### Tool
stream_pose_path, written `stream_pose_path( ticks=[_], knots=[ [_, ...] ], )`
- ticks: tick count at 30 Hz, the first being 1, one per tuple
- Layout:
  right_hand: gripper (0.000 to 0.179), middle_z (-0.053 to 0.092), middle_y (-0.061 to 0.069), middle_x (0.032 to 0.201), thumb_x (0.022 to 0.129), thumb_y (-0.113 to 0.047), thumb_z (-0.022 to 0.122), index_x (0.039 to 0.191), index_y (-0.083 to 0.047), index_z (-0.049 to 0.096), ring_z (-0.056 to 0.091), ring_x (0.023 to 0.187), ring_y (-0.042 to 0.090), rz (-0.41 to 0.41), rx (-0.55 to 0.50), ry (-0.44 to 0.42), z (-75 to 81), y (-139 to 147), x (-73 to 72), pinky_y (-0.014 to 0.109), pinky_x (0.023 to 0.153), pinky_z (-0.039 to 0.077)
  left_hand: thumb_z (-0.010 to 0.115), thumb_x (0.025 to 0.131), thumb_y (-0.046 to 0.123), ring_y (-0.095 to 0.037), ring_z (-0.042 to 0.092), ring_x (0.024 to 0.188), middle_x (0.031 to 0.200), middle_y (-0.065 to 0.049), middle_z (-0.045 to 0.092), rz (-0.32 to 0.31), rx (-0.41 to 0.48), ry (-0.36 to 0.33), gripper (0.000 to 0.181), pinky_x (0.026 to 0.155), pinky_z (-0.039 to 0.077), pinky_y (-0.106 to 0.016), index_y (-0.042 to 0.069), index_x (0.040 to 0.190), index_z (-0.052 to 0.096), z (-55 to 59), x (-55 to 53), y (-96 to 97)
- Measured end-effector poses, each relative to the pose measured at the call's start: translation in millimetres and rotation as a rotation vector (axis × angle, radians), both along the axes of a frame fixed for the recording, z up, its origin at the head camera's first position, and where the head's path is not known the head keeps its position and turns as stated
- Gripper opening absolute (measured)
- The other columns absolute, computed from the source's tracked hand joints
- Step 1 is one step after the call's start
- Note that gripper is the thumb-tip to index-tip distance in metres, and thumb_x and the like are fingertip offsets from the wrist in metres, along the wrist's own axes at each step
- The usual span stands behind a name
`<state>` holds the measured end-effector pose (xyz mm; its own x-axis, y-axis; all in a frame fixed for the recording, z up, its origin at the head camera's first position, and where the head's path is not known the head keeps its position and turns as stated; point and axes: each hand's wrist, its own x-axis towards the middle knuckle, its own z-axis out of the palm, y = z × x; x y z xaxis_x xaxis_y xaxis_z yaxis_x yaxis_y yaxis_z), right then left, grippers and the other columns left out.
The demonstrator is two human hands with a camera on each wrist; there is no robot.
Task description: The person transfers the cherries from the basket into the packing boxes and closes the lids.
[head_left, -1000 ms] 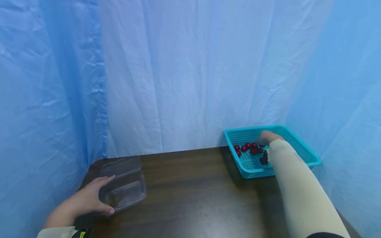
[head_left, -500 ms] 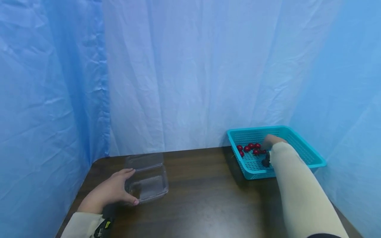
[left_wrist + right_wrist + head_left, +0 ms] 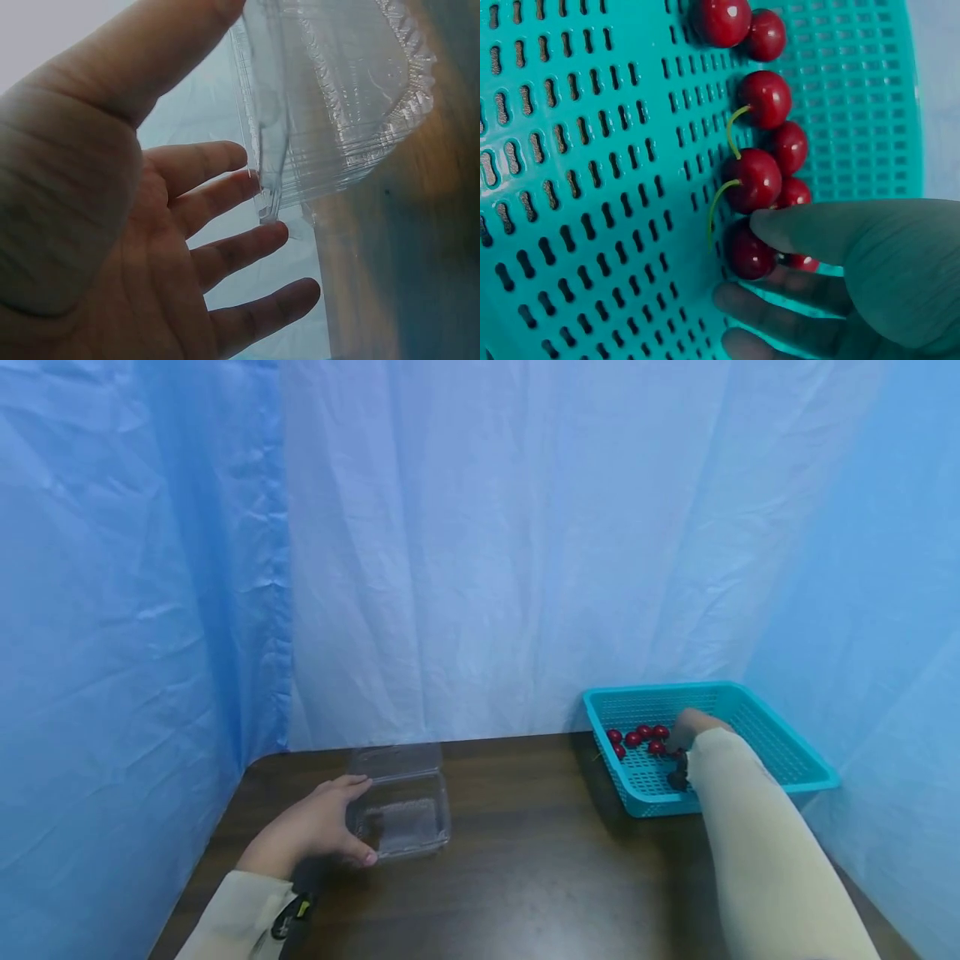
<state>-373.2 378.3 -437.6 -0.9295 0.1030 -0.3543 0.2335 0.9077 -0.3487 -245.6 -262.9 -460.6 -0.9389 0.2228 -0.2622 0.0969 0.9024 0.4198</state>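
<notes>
A clear plastic clamshell container (image 3: 408, 828) lies opened out on the brown table, its lid (image 3: 397, 763) towards the back. My left hand (image 3: 318, 822) holds its left side, thumb at the near edge and fingers towards the far one. The left wrist view has the fingertips right at the container's wall (image 3: 270, 127). On the right, my right hand (image 3: 693, 725) reaches into a turquoise basket (image 3: 663, 807). There, thumb and fingers pinch a dark red cherry (image 3: 746, 253). Several more cherries lie in a row beside it, two with green stems (image 3: 731, 129).
Pale blue curtains (image 3: 487, 543) hang behind the table and at both sides. The brown wooden table (image 3: 517, 835) stretches between the container and the basket. The basket stands at the back right, close to the curtain.
My left hand has slid the container to the right across the table. My right hand has stayed among the cherries in the basket. The head view has shifted slightly.
</notes>
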Motion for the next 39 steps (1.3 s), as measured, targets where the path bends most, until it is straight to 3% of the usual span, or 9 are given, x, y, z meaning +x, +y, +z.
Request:
stream_pose_path(
  ticks=[2, 7, 11, 23, 33, 39],
  knots=[
    [0.03, 0.071, 0.033, 0.123, 0.104, -0.012, 0.08, 0.123, 0.011, 0.074, 0.068, 0.102, 0.04, -0.004, -0.017, 0.008, -1.3, -2, -0.2, 0.054, 0.086, 0.068, 0.11, 0.066, 0.056, -0.059, 0.032, 0.167, 0.184, -0.022, 0.034, 0.0, 0.005, 0.004, 0.136, 0.12, 0.046, -0.082, 0.012, 0.176, 0.043, -0.7, -0.7, 2.1],
    [0.023, 0.074, 0.033, 0.119, 0.102, -0.009, 0.082, 0.114, 0.01, 0.079, 0.07, 0.101, 0.041, -0.004, -0.012, -0.005, -13.0, 3, -20.8, 0.054, 0.086, 0.069, 0.11, 0.066, 0.054, -0.059, 0.031, 0.167, 0.185, -0.023, 0.033, 0.014, 0.015, -0.001, 0.135, 0.12, 0.045, -0.082, 0.012, 0.176, 0.042, -0.7, -0.8, 6.4],
    [0.022, 0.075, 0.03, 0.116, 0.098, -0.008, 0.085, 0.112, 0.008, 0.08, 0.069, 0.098, 0.04, 0.011, 0.011, -0.007, -14.8, 5, -24.3, 0.054, 0.083, 0.069, 0.11, 0.068, 0.051, -0.06, 0.029, 0.167, 0.186, -0.022, 0.03, 0.025, 0.027, -0.019, 0.135, 0.12, 0.044, -0.083, 0.012, 0.177, 0.041, -0.9, 0.3, 8.8],
    [0.026, 0.076, 0.027, 0.118, 0.097, -0.013, 0.09, 0.114, 0.004, 0.081, 0.069, 0.099, 0.036, 0.047, 0.044, 0.004, -5.7, -16, -7.8, 0.054, 0.087, 0.07, 0.11, 0.07, 0.048, -0.059, 0.029, 0.168, 0.187, -0.02, 0.028, 0.033, 0.058, -0.029, 0.133, 0.121, 0.045, -0.081, 0.013, 0.177, 0.04, -1.9, 2.4, 15.1],
    [0.018, 0.078, 0.021, 0.108, 0.096, -0.014, 0.09, 0.106, 0.0, 0.083, 0.069, 0.095, 0.035, 0.069, 0.073, -0.01, -4.0, -27, -20.9, 0.053, 0.083, 0.069, 0.11, 0.07, 0.048, -0.058, 0.03, 0.168, 0.186, -0.021, 0.03, 0.036, 0.055, -0.001, 0.132, 0.122, 0.045, -0.08, 0.011, 0.176, 0.041, -1.9, -3.1, 24.8],
    [0.018, 0.078, 0.022, 0.111, 0.101, -0.013, 0.086, 0.11, 0.001, 0.083, 0.071, 0.099, 0.035, 0.09, 0.088, 0.002, 8.5, -49, -2.6, 0.053, 0.089, 0.069, 0.11, 0.071, 0.047, -0.058, 0.031, 0.168, 0.186, -0.022, 0.031, 0.045, 0.051, -0.004, 0.131, 0.121, 0.046, -0.08, 0.012, 0.176, 0.042, -0.5, -2.5, 28.6]
  ],
)
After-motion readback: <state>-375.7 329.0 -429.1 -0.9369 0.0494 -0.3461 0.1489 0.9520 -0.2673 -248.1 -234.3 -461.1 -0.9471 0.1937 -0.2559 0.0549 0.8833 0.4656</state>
